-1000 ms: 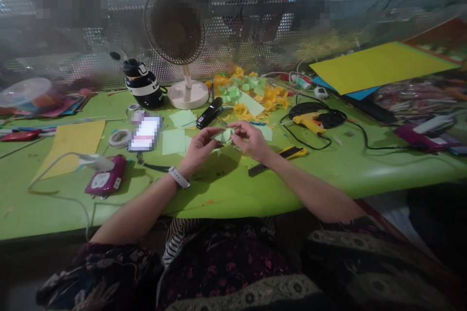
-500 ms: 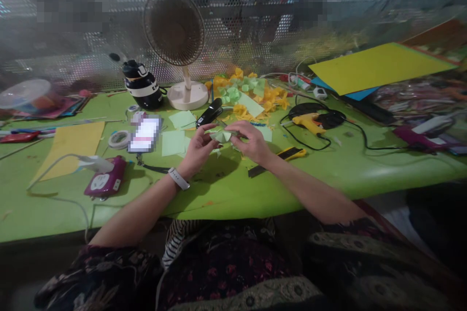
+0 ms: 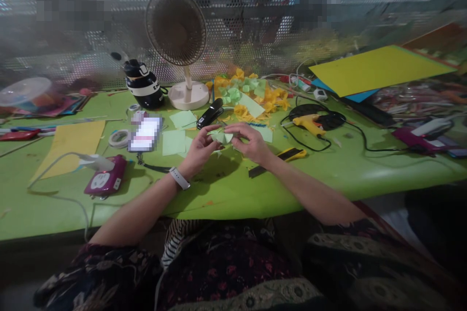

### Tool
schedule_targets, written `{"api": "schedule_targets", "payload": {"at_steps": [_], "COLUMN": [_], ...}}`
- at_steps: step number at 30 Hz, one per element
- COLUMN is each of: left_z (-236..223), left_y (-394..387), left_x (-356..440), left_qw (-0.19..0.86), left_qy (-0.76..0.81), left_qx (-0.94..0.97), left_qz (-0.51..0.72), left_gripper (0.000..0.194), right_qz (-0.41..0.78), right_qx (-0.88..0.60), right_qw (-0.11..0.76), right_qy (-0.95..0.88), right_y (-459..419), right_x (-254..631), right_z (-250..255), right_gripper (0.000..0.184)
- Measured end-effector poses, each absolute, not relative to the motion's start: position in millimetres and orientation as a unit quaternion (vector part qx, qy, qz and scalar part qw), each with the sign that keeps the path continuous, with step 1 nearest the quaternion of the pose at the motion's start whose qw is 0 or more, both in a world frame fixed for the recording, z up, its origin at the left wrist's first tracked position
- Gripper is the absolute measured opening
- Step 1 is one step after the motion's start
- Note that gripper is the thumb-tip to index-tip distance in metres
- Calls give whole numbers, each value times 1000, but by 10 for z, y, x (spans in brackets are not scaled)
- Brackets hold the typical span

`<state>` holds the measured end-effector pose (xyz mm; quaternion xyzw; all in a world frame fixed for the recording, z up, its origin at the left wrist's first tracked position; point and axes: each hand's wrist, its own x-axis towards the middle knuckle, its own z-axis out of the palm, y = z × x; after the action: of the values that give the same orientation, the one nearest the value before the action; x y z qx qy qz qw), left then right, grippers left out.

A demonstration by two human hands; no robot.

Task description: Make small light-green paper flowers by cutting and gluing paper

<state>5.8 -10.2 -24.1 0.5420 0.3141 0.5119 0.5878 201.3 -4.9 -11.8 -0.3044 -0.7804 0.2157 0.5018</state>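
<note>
Between both hands, just above the green table (image 3: 226, 199), is a pale green paper flower (image 3: 223, 137) with fanned petals. My left hand (image 3: 200, 149) pinches its left side between thumb and fingers. On its right side, my right hand (image 3: 251, 142) grips the paper, fingertips bent over the petals. Part of the flower is hidden by the fingers. Close behind the hands lies a black stapler (image 3: 210, 113). Pale green paper squares (image 3: 173, 143) rest left of my left hand. A yellow utility knife (image 3: 292, 154) and a dark ruler-like strip (image 3: 257, 171) lie by my right forearm.
Yellow and green paper flowers (image 3: 273, 99) are heaped at the back. A white fan (image 3: 188, 96), a dark bottle (image 3: 145, 88) and a lit phone (image 3: 145, 134) stand or lie to the left. To the right are a yellow glue gun (image 3: 309, 124) with its cord and yellow sheets (image 3: 383, 70).
The fingers of my right hand have shifted slightly over the flower's petals, and the flower is turned a little. The view has moved very slightly.
</note>
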Motion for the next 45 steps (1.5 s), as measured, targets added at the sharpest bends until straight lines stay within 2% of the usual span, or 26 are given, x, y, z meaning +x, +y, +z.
{"api": "schedule_targets", "payload": {"at_steps": [8, 14, 18, 22, 30, 34, 40, 45], "left_z": [-248, -209, -186, -174, -160, -139, -100, -96], "left_y": [-111, -140, -147, -147, -120, -102, -94, -94], "left_x": [68, 79, 88, 92, 56, 38, 55, 38], "left_qw": [606, 626, 635, 650, 671, 671, 666, 662], "left_qy": [304, 309, 313, 316, 327, 333, 349, 362], "left_qx": [529, 503, 487, 459, 384, 388, 367, 374], "left_qz": [510, 509, 511, 517, 544, 537, 547, 539], "left_gripper": [44, 45, 46, 47, 46, 47, 42, 40], "right_qz": [312, 311, 265, 168, -18, -17, 18, 7], "right_qx": [-314, -316, -312, -300, -324, -332, -305, -336], "right_qw": [487, 485, 479, 463, 339, 318, 345, 332], "right_qy": [-753, -753, -777, -816, -883, -888, -887, -881], "right_y": [-61, -52, -53, -35, -29, -25, 1, -4], "right_x": [2005, 2008, 2003, 2008, 2030, 2026, 2025, 2019], "right_z": [-85, -87, -107, -151, -217, -244, -254, -245], "right_gripper": [22, 23, 22, 26, 47, 51, 56, 52]}}
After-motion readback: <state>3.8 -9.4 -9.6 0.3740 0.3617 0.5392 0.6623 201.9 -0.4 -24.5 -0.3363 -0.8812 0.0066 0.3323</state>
